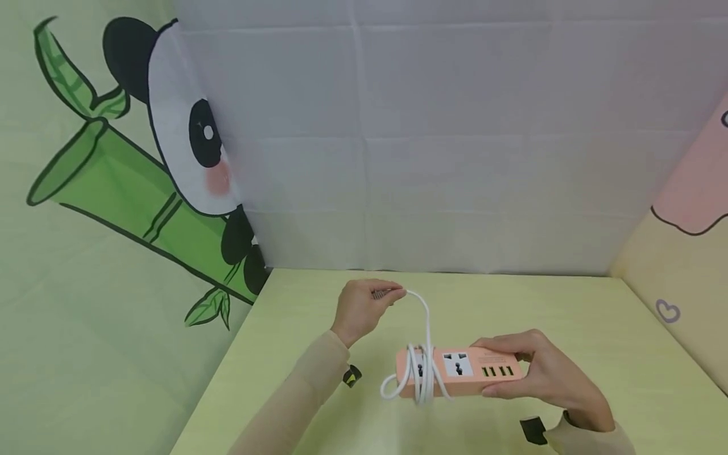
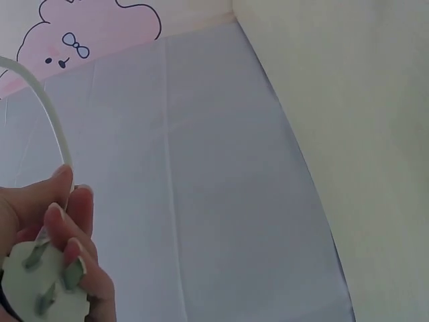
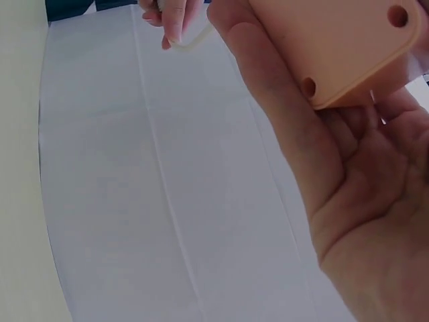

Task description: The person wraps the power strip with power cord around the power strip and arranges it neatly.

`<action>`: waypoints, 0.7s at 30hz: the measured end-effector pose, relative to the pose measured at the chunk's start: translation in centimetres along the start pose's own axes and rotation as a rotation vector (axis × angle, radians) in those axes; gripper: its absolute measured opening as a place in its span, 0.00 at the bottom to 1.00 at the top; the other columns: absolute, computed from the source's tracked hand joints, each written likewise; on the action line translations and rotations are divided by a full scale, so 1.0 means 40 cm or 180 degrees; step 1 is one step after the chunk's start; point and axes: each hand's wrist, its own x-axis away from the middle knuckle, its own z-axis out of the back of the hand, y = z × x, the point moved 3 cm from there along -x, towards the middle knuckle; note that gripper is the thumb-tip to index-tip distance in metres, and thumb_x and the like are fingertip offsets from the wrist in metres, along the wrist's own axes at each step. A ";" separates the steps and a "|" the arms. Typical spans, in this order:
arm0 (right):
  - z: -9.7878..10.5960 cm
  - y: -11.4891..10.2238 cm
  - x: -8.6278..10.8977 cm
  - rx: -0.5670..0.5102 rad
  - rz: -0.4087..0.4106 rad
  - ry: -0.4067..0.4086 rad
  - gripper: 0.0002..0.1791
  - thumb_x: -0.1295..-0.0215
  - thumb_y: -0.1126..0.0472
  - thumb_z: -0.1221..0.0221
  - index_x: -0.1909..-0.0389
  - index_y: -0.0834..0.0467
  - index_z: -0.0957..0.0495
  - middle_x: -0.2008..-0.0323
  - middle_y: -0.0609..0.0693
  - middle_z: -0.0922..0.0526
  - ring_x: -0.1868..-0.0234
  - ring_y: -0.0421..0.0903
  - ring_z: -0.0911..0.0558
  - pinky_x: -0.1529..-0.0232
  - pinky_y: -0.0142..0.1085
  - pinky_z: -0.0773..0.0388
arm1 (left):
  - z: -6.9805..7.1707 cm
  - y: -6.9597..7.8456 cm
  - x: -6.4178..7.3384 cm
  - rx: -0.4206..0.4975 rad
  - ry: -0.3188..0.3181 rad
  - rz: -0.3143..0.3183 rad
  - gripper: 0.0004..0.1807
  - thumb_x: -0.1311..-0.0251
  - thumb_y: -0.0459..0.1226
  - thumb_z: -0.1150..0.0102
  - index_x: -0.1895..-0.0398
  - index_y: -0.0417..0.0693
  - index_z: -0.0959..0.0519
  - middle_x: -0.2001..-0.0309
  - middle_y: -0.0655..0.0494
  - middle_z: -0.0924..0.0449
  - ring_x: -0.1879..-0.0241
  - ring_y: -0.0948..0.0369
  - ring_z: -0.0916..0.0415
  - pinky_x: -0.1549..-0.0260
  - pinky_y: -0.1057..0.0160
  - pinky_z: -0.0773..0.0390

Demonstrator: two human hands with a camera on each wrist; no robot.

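Note:
A pink power strip (image 1: 476,387) with white sockets and several USB ports is held above the table by my right hand (image 1: 546,373), thumb and fingers gripping its right end. In the right wrist view the strip's underside (image 3: 335,47) shows, with holes near its corners. White cord (image 1: 428,316) is wound in several turns round the strip's left end, and one length rises from there to my left hand (image 1: 366,306). That hand pinches the cord where it meets the plug. In the left wrist view the white plug (image 2: 40,288), prongs showing, lies within the curled fingers.
Below the hands spreads a pale yellow-green table (image 1: 296,303). A grey-white cloth wall (image 1: 455,158) stands at the back. The left wall carries a printed panda and green bamboo (image 1: 125,170); a pink print (image 1: 699,183) marks the right wall.

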 end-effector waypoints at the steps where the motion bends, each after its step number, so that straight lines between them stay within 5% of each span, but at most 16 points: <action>1: 0.001 0.002 0.001 -0.0013 -0.0024 0.0028 0.30 0.48 0.69 0.25 0.42 0.58 0.18 0.54 0.48 0.11 0.63 0.39 0.15 0.68 0.32 0.20 | -0.004 -0.004 0.004 -0.0007 -0.0062 0.0045 0.09 0.39 0.49 0.30 0.60 0.60 0.09 0.65 0.63 0.10 0.69 0.66 0.14 0.70 0.67 0.21; 11: 0.001 0.006 0.000 -0.0175 0.0082 0.0124 0.31 0.49 0.75 0.27 0.40 0.63 0.20 0.51 0.48 0.12 0.62 0.38 0.16 0.66 0.33 0.18 | -0.045 -0.009 0.065 -0.0160 -0.0667 0.0281 0.10 0.38 0.49 0.31 0.59 0.58 0.09 0.69 0.64 0.12 0.73 0.70 0.20 0.72 0.67 0.22; 21: -0.011 -0.006 0.011 -0.0185 0.0058 0.0281 0.31 0.50 0.77 0.28 0.41 0.65 0.20 0.53 0.48 0.12 0.63 0.39 0.17 0.65 0.33 0.19 | -0.053 -0.023 0.125 -0.0219 -0.0915 0.0256 0.06 0.36 0.39 0.33 0.60 0.53 0.09 0.66 0.60 0.10 0.73 0.66 0.19 0.71 0.69 0.23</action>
